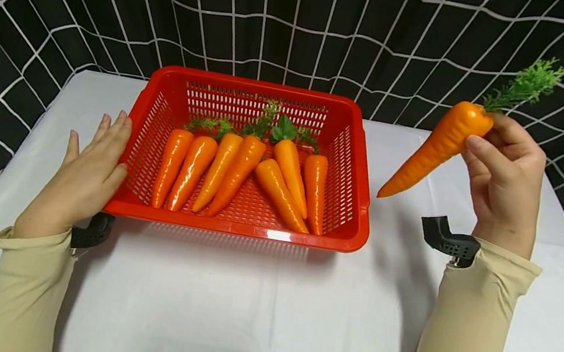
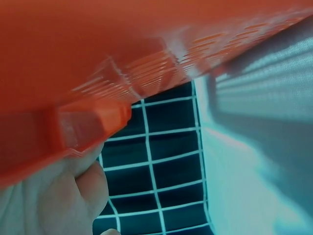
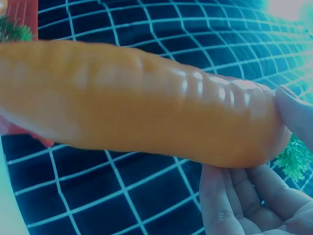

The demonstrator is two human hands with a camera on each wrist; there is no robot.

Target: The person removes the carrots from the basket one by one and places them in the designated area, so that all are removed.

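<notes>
My right hand (image 1: 509, 174) pinches a large orange carrot (image 1: 436, 145) near its thick top, between thumb and fingers. The carrot is held up right of the basket, tip slanting down to the left, with feathery green leaves (image 1: 528, 86) above the hand. In the right wrist view the carrot (image 3: 146, 103) spans most of the picture. My left hand (image 1: 86, 175) lies with straight fingers against the left rim of a red plastic basket (image 1: 254, 230). Several carrots (image 1: 242, 174) rest inside it, tops toward the back; one has broad green leaves (image 1: 284, 129).
A white cloth (image 1: 223, 310) covers the table under the basket. Behind and at the sides hangs a black curtain (image 1: 277, 40) with a white grid. Each wrist carries a black camera mount, the right one (image 1: 450, 241) beneath the carrot.
</notes>
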